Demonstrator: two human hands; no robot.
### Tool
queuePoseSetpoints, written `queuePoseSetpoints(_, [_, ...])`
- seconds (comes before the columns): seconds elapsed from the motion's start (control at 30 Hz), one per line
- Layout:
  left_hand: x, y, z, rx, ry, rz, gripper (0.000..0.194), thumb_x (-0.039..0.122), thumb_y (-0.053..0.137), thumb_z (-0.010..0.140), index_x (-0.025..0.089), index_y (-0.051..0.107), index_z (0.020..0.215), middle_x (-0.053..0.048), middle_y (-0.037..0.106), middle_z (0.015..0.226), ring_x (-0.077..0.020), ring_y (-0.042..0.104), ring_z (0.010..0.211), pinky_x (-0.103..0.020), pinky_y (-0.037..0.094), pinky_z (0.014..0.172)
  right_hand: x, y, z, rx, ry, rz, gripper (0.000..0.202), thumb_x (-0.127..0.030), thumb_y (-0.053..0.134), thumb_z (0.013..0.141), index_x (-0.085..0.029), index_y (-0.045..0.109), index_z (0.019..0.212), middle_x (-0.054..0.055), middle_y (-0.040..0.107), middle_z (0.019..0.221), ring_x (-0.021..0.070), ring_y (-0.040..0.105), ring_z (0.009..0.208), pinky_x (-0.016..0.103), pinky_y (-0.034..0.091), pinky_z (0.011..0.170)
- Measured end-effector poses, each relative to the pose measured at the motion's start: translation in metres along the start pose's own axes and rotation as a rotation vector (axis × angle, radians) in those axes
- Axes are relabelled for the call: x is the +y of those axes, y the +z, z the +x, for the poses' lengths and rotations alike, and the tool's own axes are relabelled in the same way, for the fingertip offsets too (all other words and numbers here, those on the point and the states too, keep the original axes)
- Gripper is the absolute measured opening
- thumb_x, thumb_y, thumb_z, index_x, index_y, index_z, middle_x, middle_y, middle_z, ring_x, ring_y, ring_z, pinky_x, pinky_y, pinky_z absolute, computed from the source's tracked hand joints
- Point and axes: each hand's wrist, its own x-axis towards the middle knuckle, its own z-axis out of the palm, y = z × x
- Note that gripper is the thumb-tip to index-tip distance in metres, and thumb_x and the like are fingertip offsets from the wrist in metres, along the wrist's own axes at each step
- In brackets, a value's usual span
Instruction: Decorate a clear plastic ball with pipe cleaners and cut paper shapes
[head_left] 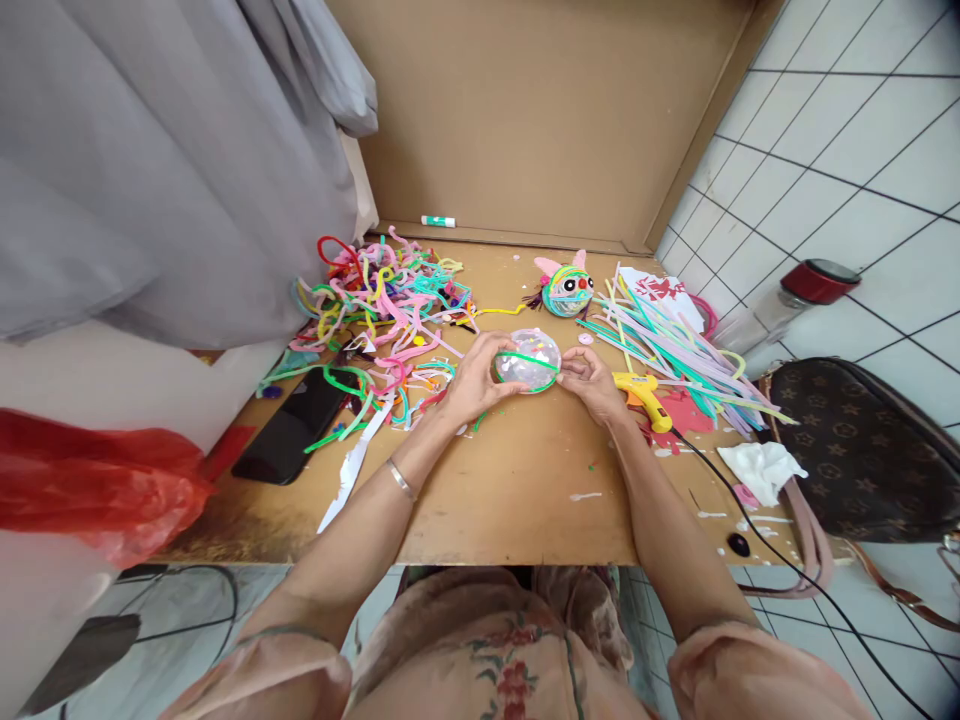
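Observation:
A clear, round plastic ball [534, 348] is held between my hands above the middle of the table. Around it runs a green pipe cleaner [525, 358]. My left hand [481, 378] grips the ball from its left side, thumb below and fingers above. At the ball's right edge, my right hand [589, 378] pinches the green pipe cleaner with its fingertips. Behind the ball stands a decorated ball [568, 290] wrapped in coloured pipe cleaners, with pink ears, eyes and a red nose.
Tangled pipe cleaners [390, 290] lie at the left beside a black phone [296, 425]. Straight pipe cleaners [675, 340] and a yellow glue gun [646, 398] with a cord lie at the right. A glue stick [438, 221] rests at the back; a brown handbag [862, 450] sits far right.

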Motion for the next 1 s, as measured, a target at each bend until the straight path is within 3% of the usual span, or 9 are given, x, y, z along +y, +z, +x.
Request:
queuePoseSetpoints(0.53, [-0.001,0.001,-0.003,0.008,0.03,0.044,0.05,0.058,0.073,0.071,0.019,0.058,0.099,-0.014,0.055,0.123,-0.0282,0.054,0.117,-0.042,0.041,0.103,0.001,0.002,-0.001,-0.015,-0.021,0.024,0.04,-0.028,0.082,0.056,-0.024,0.056,0.087,-0.003,0.068,0.083,0.0134,0.065,0.079,0.03,0.052,0.082])
queuePoseSetpoints(1.0, [-0.001,0.006,-0.008,-0.063,0.199,0.265,0.035,0.04,0.059,0.089,0.022,0.066,0.119,-0.015,0.046,0.136,-0.0283,0.048,0.126,-0.046,0.043,0.103,0.011,-0.001,0.002,-0.017,-0.043,0.012,0.042,-0.032,0.082,0.057,-0.024,0.055,0.088,-0.001,0.068,0.085,0.0158,0.066,0.08,0.034,0.053,0.085])
